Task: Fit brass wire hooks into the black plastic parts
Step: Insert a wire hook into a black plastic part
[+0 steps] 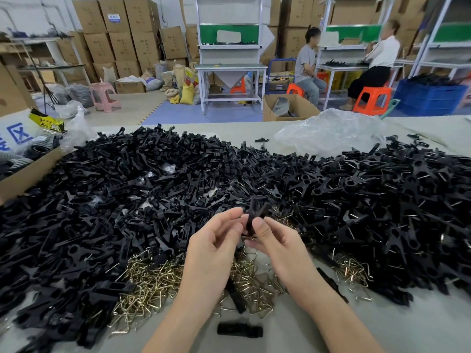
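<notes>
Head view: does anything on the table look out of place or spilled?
Nothing looks damaged. A lone black plastic part lies at the near edge of the table, apart from the pile of black parts. A second black part lies among the brass wire hooks. The right hand holds a third part.

A small-parts assembly workshop, half factory floor, half storeroom.
Cardboard cartons (122, 34) stand stacked high at the back. Steel-framed workbenches (230, 67) with shelves line the floor, where two people (307, 70) sit on orange plastic stools (374, 99). The long table (382, 327) here is heaped with black plastic parts (153, 187) and brass wire hooks (150, 284).
</notes>
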{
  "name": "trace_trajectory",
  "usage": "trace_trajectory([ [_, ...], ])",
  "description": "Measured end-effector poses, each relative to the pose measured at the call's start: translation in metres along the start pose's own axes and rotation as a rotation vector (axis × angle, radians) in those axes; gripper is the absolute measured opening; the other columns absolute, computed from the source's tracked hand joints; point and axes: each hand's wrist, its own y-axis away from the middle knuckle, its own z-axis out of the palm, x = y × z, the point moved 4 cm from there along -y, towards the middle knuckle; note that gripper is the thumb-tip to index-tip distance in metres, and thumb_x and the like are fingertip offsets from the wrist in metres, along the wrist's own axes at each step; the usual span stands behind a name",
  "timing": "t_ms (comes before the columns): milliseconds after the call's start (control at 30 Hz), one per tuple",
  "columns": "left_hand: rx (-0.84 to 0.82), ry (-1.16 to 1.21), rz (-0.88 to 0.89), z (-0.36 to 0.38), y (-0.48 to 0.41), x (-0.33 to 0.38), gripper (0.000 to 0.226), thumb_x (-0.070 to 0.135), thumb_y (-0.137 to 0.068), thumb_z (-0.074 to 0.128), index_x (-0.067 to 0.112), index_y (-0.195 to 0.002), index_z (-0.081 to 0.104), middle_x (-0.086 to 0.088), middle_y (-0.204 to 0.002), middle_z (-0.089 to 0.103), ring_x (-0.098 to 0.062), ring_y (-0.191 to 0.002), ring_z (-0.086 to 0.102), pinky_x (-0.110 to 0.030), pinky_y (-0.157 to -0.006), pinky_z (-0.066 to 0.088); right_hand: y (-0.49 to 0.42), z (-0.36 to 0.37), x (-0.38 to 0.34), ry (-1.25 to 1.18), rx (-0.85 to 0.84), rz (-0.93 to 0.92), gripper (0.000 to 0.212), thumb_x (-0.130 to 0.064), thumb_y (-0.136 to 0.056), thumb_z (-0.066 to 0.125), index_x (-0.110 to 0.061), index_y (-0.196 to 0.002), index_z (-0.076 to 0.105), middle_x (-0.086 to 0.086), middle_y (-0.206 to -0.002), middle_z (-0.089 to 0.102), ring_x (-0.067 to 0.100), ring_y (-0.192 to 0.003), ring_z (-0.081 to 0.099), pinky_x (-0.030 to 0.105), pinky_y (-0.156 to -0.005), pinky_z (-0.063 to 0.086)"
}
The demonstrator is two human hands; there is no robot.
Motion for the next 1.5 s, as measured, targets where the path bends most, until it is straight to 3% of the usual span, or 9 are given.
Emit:
trace_trajectory([
  [133,0.042,-0.308,0.09,-0.006,0.002,-0.001,0.029,0.029,-0.101,0.053,0.038,-0.127,0.062,0.024,-0.089,0.075,0.009,-0.068,0.066,-0.011,-0.063,0.052,-0.001,0.001,0.005,0.081,0.013,-0.047,0.027,-0.039,-0.098,0.054,-0.026,-0.109,0.075,0.0,-0.107,0.076,0.021,-0.106,0.07,0.038,-0.096,0.056],
  [233,-0.022,-0.638,0.141,-0.01,0.002,-0.001,0.034,0.05,-0.096,0.04,0.047,-0.128,0.05,0.018,-0.07,0.071,0.002,-0.045,0.054,-0.014,-0.044,0.04,-0.004,-0.003,0.005,0.001,0.08,-0.054,0.029,-0.04,-0.094,0.056,-0.019,-0.112,0.068,0.0,-0.103,0.078,0.016,-0.1,0.074,0.027,-0.089,0.058],
  [400,-0.365,-0.953,0.194,0.002,0.004,-0.01,0.044,0.066,-0.091,0.036,0.044,-0.123,0.057,0.027,-0.105,0.05,0.005,-0.101,0.044,-0.024,-0.097,0.039,-0.01,-0.022,0.012,-0.098,0.268,0.002,0.022,-0.032,-0.092,0.061,-0.017,-0.108,0.068,0.002,-0.093,0.078,0.014,-0.082,0.073,0.023,-0.075,0.058],
  [633,-0.347,-1.212,0.194,0.011,0.003,-0.02,0.034,0.056,-0.101,0.035,0.038,-0.123,0.054,0.016,-0.107,0.043,-0.01,-0.11,0.042,-0.027,-0.095,0.034,-0.009,-0.016,0.016,0.051,0.206,-0.018,0.011,-0.026,-0.095,0.066,-0.03,-0.105,0.068,-0.004,-0.1,0.077,0.01,-0.083,0.072,0.023,-0.08,0.058],
  [933,-0.165,-1.061,0.225,-0.001,-0.004,-0.02,0.032,0.042,-0.104,0.033,0.027,-0.116,0.057,0.015,-0.102,0.05,-0.01,-0.098,0.052,-0.021,-0.082,0.039,-0.004,-0.011,0.007,0.105,0.171,-0.015,0.018,-0.039,-0.089,0.065,-0.031,-0.106,0.067,-0.004,-0.1,0.076,0.013,-0.08,0.073,0.025,-0.072,0.058],
  [1067,0.006,-0.683,0.158,-0.009,-0.006,-0.011,0.043,0.046,-0.101,0.03,0.031,-0.135,0.052,0.02,-0.116,0.055,0.006,-0.104,0.053,-0.011,-0.086,0.041,-0.003,-0.006,0.005,-0.086,0.064,0.035,0.027,-0.034,-0.088,0.065,-0.022,-0.113,0.068,0.002,-0.107,0.076,0.021,-0.096,0.074,0.03,-0.077,0.061],
  [1167,0.065,-0.423,0.139,-0.007,-0.004,-0.005,0.026,0.033,-0.104,0.04,0.034,-0.12,0.062,0.02,-0.11,0.06,0.014,-0.103,0.054,-0.003,-0.082,0.04,-0.001,0.003,0.007,-0.317,-0.044,0.144,0.025,-0.025,-0.089,0.067,-0.017,-0.112,0.072,0.011,-0.116,0.074,0.028,-0.108,0.072,0.034,-0.082,0.061],
  [1300,0.057,-0.712,0.319,0.001,0.002,0.004,0.027,0.035,-0.101,0.042,0.026,-0.117,0.063,0.015,-0.099,0.057,-0.002,-0.084,0.06,-0.023,-0.068,0.054,0.001,0.008,0.008,-0.521,-0.06,0.206,0.022,-0.016,-0.088,0.069,-0.011,-0.109,0.076,0.02,-0.117,0.072,0.029,-0.105,0.072,0.031,-0.083,0.06],
  [1500,0.024,-0.959,0.547,0.0,0.003,0.009,0.03,0.025,-0.099,0.052,0.02,-0.127,0.062,0.005,-0.091,0.057,-0.009,-0.061,0.055,-0.021,-0.05,0.05,-0.002,0.001,0.001,-0.77,-0.005,0.243,0.021,-0.011,-0.088,0.065,-0.007,-0.104,0.078,0.028,-0.119,0.069,0.032,-0.097,0.075,0.039,-0.081,0.063],
])
